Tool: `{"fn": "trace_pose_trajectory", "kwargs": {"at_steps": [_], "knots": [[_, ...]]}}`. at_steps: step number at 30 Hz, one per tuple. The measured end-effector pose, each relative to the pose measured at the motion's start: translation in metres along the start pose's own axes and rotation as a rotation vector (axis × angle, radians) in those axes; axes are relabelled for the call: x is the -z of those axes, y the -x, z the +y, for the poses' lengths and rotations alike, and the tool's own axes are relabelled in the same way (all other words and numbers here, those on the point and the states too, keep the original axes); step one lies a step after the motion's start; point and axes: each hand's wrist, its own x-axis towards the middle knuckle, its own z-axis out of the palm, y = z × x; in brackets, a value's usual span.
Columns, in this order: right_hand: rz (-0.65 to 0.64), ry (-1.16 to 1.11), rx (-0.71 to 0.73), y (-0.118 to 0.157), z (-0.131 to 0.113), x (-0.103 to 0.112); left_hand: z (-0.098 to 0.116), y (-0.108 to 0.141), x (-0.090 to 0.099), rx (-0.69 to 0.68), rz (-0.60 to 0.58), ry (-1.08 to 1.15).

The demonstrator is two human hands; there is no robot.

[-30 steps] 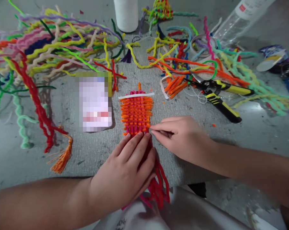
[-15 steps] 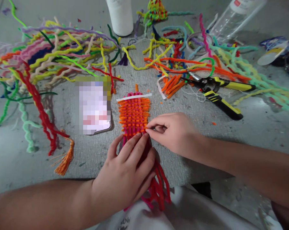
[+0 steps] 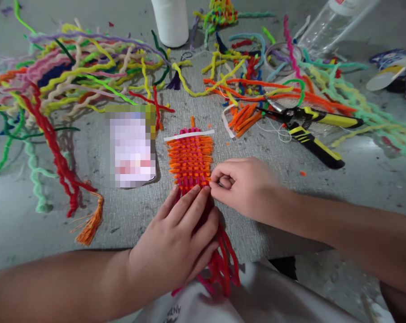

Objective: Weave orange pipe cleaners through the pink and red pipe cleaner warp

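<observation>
A woven piece of pipe cleaners, orange strips crossing magenta ones, lies on the table with a strip of white tape across its top. My left hand lies over its lower part, fingers stretched out and their tips pressing on the weave's bottom edge. Loose red and magenta pipe cleaner ends come out below that palm and hang over the near edge. At the weave's lower right corner, my right hand pinches the end of an orange pipe cleaner between thumb and forefinger; the fingertips mostly hide it.
A blurred-out phone lies left of the weave. Yellow-and-black pliers and cut orange pieces are at right. Heaped pipe cleaners spread at the back left. A white bottle and an orange tassel are also there.
My right hand has shifted slightly right at the weave's edge, still pinched. My left hand stays pressed on the lower part. The whole view has moved slightly.
</observation>
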Motion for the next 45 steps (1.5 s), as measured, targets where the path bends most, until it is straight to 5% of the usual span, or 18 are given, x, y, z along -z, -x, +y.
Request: {"fn": "trace_pose_trajectory", "kwargs": {"at_steps": [7, 12, 18, 22, 37, 45], "knots": [[-0.069, -0.020, 0.054, -0.004, -0.002, 0.015, 0.003, 0.004, 0.000, -0.004, 0.017, -0.013], [-0.014, 0.054, 0.227, -0.015, -0.007, 0.033, 0.001, 0.003, 0.001, -0.024, -0.014, 0.033], [-0.445, 0.348, 0.373, -0.046, -0.025, 0.043, -0.001, 0.003, -0.003, -0.029, -0.019, 0.052], [-0.552, 0.413, 0.388, -0.059, -0.032, 0.044, 0.002, 0.005, -0.005, -0.029, 0.010, 0.038], [-0.480, 0.278, 0.449, -0.052, -0.016, 0.025, 0.001, 0.000, 0.001, -0.010, 0.062, 0.016], [-0.526, 0.182, 0.471, -0.052, -0.014, 0.037, 0.007, 0.006, 0.006, 0.123, 0.070, -0.114]]}}
